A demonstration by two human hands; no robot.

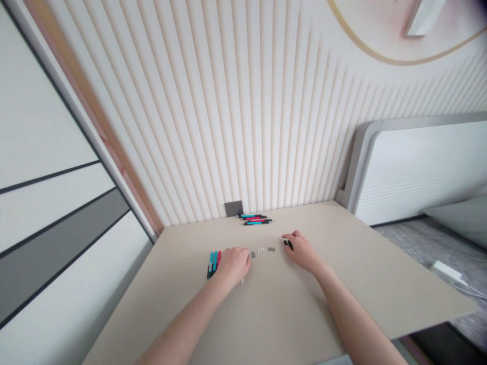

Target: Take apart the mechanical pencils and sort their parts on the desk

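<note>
My left hand is closed, knuckles up, on the table beside turquoise and red pen barrels with dark ends. Its fingers hide whatever is in them, and a small whitish tip shows below it. Thumb and fingers of my right hand curl around small black pen parts. Between the hands lie small dark pieces, small white pieces and small grey-brown pieces, too small to name.
Several turquoise, red and black pens lie at the back of the table, by a dark wall socket. A cabinet stands left. A bed headboard and a white charger with a cable are at the right.
</note>
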